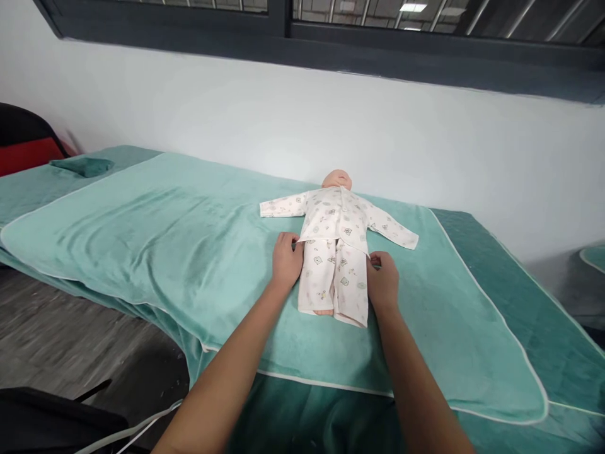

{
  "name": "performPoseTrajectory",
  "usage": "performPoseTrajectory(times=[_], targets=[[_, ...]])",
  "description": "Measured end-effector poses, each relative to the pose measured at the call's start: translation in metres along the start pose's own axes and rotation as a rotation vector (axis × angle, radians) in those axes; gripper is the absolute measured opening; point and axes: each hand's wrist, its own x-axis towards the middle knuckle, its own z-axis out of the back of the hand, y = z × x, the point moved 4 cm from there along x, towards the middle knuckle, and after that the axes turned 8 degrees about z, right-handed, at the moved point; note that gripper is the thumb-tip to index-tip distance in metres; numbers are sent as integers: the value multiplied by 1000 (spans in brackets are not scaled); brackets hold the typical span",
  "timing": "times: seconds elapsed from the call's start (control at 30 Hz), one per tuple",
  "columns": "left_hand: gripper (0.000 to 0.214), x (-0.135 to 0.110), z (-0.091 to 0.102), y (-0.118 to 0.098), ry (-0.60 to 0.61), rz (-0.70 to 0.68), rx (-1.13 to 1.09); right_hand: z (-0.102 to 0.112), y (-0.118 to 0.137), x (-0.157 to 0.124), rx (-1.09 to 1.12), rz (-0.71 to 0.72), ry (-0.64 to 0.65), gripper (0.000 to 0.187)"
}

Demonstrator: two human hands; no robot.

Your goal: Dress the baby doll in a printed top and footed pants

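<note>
A baby doll (pixel 336 180) lies on its back on a light green towel (pixel 155 239), head toward the wall. It wears a white printed shirt (pixel 338 217) and matching trousers (pixel 335 277). My left hand (pixel 286 260) rests at the doll's left hip, fingers curled against the edge of the clothing. On the other side, my right hand (pixel 382 280) has its fingers bent in at the trouser waist. Whether either hand pinches the fabric is hard to see.
The towel covers a bed with a darker green sheet (pixel 543 328) along a white wall (pixel 283 107). A small green folded cloth (pixel 82 166) lies at the far left by a red and black chair (pixel 23 148). White cables (pixel 137 429) run on the floor below.
</note>
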Motion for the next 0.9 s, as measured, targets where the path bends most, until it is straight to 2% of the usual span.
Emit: performPoseTrajectory(times=[0.27, 0.43, 0.53, 0.6, 0.67, 0.77, 0.83, 0.9], targets=[[5, -11, 9, 0, -6, -9, 61, 14, 1, -28, -25, 25, 1, 20], [9, -21, 18, 0, 12, -23, 23, 23, 2, -49, 120, -54, 0, 25], [11, -33, 27, 1, 23, -52, 6, 33, 16, -57, 195, -58, -24, 26], [11, -49, 37, 2, 23, -93, -6, 41, 39, -61, 177, 77, -17, 26], [11, -73, 52, 4, 5, -135, -22, 45, 69, -67, 111, 280, 30, 27], [13, -119, 81, 14, -35, -177, 13, 41, 111, -85, 1, 565, 188, 24], [17, -149, 100, 28, -8, -220, 94, 33, 129, -103, -7, 692, 304, 21], [22, -173, 124, 54, 0, -243, 213, 24, 140, -121, 44, 759, 389, 20]])
